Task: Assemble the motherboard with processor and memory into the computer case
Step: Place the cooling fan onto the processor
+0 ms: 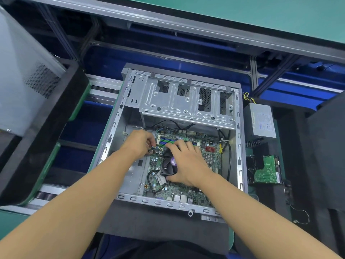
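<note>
The grey computer case (240, 146) lies open on its side in the middle of the view. The green motherboard (186, 191) sits inside it, with blue and green memory slots (168, 140) at its far edge. My right hand (188, 163) grips the black processor cooler fan (169, 164), fingers over its far side and thumb at its near corner. My left hand (139, 143) pinches a small bundle of coloured wires (154, 149) just left of the fan. The processor is hidden under the cooler.
A silver drive cage (186, 101) fills the far half of the case. A grey power supply (260, 122) and a green-boarded hard drive (265, 171) lie right of the case. A black tray with a bagged case panel (28, 86) stands at the left.
</note>
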Demonstrator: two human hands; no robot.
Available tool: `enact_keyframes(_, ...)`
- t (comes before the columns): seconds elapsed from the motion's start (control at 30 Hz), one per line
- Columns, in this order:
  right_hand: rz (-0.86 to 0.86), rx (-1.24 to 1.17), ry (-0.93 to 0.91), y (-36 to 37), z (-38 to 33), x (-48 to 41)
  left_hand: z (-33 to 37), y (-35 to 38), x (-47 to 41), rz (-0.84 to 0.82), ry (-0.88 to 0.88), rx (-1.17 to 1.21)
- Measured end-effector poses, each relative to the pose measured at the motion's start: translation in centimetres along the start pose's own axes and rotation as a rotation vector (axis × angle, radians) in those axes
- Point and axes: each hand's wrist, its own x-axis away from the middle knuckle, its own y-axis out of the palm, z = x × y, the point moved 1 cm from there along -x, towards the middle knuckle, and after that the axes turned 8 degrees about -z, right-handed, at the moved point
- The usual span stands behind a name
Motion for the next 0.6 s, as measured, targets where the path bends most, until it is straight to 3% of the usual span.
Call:
enact_keyframes(0.33,0.006,-0.001,-0.006,-0.08,-0.06,0.1,-0.08,0.28,-0.52,-0.036,0.14,-0.259)
enact_keyframes(0.6,-0.001,-0.004,-0.007,-0.06,-0.08,0.02,-0.59,0.98,-0.87,-0.022,0.122,-0.314)
